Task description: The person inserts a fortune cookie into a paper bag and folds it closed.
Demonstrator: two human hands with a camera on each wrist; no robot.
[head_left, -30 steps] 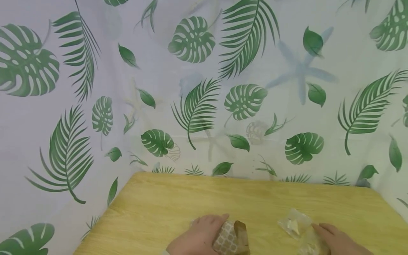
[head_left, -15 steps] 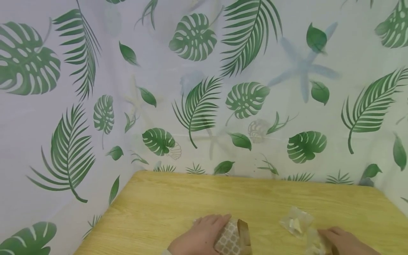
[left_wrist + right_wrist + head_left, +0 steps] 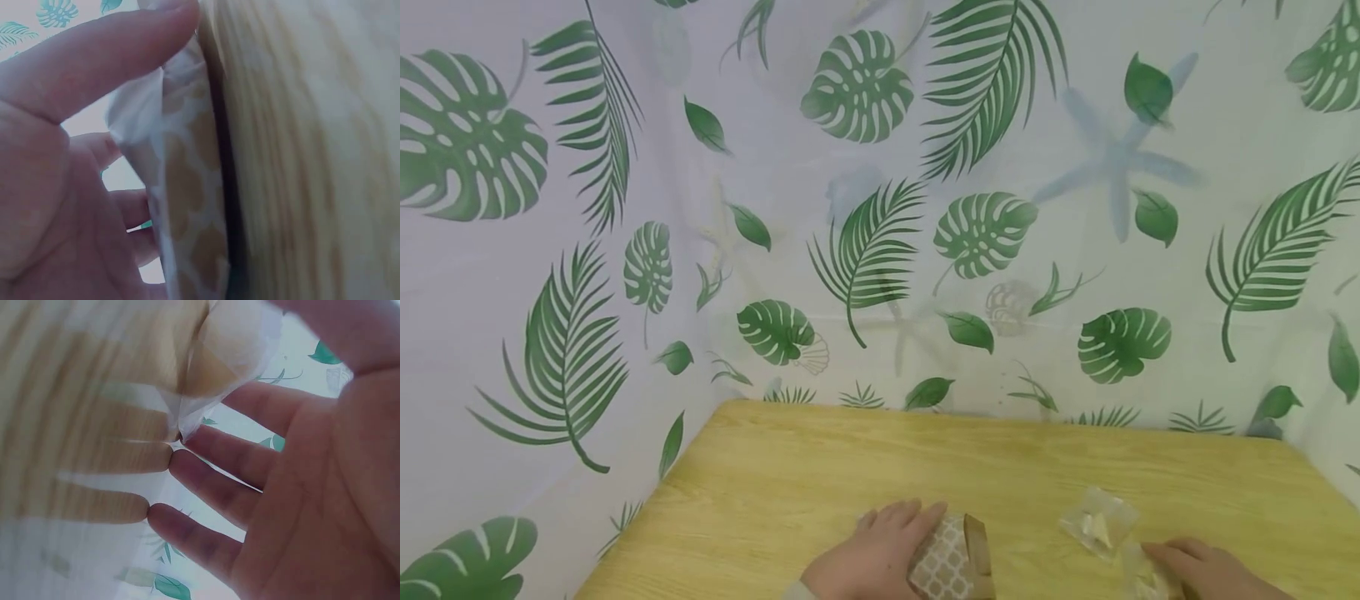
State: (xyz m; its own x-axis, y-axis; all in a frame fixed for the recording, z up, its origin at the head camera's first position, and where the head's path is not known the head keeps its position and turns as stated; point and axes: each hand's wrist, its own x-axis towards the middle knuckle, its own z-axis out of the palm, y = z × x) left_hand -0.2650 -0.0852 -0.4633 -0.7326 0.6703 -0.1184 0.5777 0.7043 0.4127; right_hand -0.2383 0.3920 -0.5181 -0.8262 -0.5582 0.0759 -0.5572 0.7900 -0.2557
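At the near edge of the head view, my left hand (image 3: 880, 550) grips a brown paper bag (image 3: 946, 558) with a white lattice print. The bag lies on its side with its folded end to the right. In the left wrist view my thumb (image 3: 106, 59) crosses over the bag while the fingers reach behind it. On the right, my right hand (image 3: 1213, 571) pinches a clear plastic packet (image 3: 1144, 575) with something pale yellow inside. In the right wrist view the packet (image 3: 228, 353) sits between thumb and index finger, and the other fingertips touch the tabletop.
A second clear packet (image 3: 1099, 521) with a pale piece inside lies just beyond the right hand. The wood-grain table (image 3: 820, 450) runs back to a leaf-printed sheet (image 3: 1030, 350). Another sheet side (image 3: 647, 433) borders the table on the left.
My right hand and its packet have shifted slightly right and nearer, away from the second packet. The left hand and paper bag have moved a little right in view.
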